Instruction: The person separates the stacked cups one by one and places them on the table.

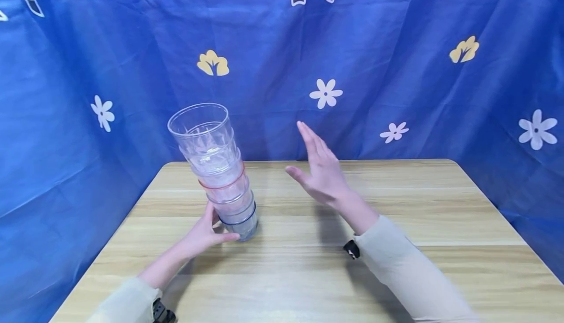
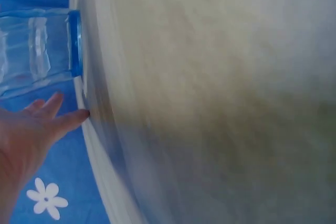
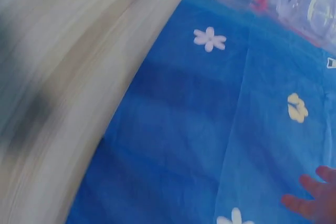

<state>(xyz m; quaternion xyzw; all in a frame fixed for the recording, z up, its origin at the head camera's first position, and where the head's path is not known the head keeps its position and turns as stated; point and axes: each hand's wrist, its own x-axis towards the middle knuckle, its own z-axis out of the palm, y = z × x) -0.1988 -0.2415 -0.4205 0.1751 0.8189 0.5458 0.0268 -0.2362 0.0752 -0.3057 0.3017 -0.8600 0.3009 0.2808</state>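
A tall stack of clear cups (image 1: 218, 178), some with red or blue bands, stands on the left part of the table; it appears to lean left in the head view. Beside its base is my left hand (image 1: 200, 240), thumb to the front and fingers partly behind the cups. The left wrist view shows that hand's fingers (image 2: 52, 111) spread, with a gap to the bottom cup (image 2: 42, 51). My right hand (image 1: 325, 178) is raised over the table, right of the stack, with straight fingers and the thumb apart. Nothing is in it.
The wooden table (image 1: 396, 205) has its far edge along a blue curtain (image 1: 264, 68) printed with flowers. The curtain also hangs along both sides. Dark straps (image 1: 163, 312) show at the cuffs of the light sleeves.
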